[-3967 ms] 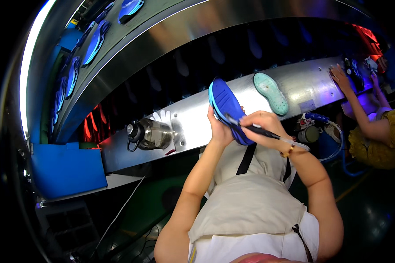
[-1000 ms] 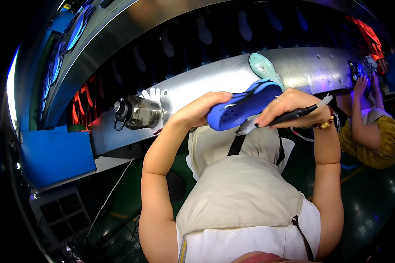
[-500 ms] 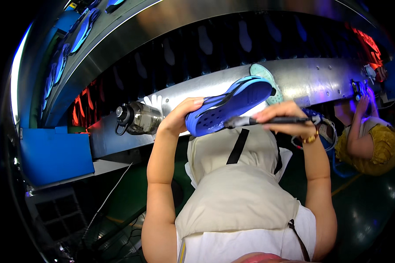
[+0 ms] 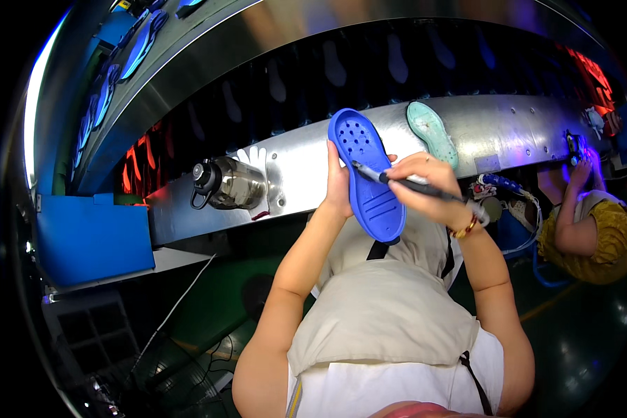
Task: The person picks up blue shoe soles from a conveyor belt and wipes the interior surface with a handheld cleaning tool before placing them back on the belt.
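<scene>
A blue shoe sole (image 4: 373,202), with holes at its far end and grooves nearer me, is held up over my lap. My left hand (image 4: 338,182) grips its left edge, the thumb along the side and the other fingers mostly hidden behind. Closed around a dark-handled brush (image 4: 425,187), my right hand (image 4: 432,182) is at the sole's right side. The brush's pale tip touches or hovers just over the sole's face below the holes; I cannot tell which. A pale green insole-shaped piece (image 4: 432,132) lies on the metal ledge beyond my right hand.
On the metal ledge (image 4: 303,167) a dark-lidded bottle (image 4: 226,182) stands beside a white glove (image 4: 256,160). Beyond runs a dark conveyor carrying sole shapes (image 4: 334,64). A blue box (image 4: 94,240) is at left. At right a co-worker in yellow (image 4: 589,237) works near hoses.
The sole has turned from lying slantwise to nearly upright in view, its holed end now far from me. My left hand moved right along with it, and the brush shifted up across its face.
</scene>
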Demonstrator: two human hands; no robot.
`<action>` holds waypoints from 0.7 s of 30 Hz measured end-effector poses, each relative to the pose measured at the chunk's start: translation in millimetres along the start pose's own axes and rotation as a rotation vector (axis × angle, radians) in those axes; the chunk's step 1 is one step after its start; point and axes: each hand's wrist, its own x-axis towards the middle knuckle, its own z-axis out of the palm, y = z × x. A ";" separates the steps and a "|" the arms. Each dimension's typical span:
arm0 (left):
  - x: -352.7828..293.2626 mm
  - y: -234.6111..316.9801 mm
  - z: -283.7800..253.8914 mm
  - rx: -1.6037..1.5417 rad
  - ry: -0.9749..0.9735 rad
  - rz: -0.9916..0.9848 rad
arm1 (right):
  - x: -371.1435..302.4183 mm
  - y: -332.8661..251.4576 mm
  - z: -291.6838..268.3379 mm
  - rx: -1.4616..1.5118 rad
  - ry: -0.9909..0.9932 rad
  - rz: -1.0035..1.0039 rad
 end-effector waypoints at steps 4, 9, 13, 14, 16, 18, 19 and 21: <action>-4.9 12.4 -1.5 0.028 0.066 0.140 | -11.9 -36.1 1.9 -0.056 -0.271 -0.146; -11.2 12.5 16.0 -0.039 -0.111 0.178 | -1.2 -32.4 -14.3 0.268 -0.048 0.175; -11.1 16.4 32.4 -0.002 -0.129 0.237 | 2.5 -33.5 -4.4 0.178 -0.101 -0.070; -10.1 19.8 33.5 -0.028 -0.167 0.257 | 3.4 -42.2 -11.2 0.180 -0.239 -0.128; -13.2 23.5 33.9 -0.049 -0.124 0.279 | -3.0 -38.4 -19.9 0.293 -0.257 -0.083; -13.2 27.7 36.4 -0.051 -0.089 0.299 | -5.3 -24.3 -24.0 0.395 -0.059 0.116; -12.0 28.9 36.7 -0.054 -0.076 0.312 | -2.9 -11.7 -26.7 0.105 -0.064 -0.001; -11.3 31.7 35.0 -0.058 -0.111 0.323 | -13.7 -16.0 -19.9 0.309 -0.203 0.101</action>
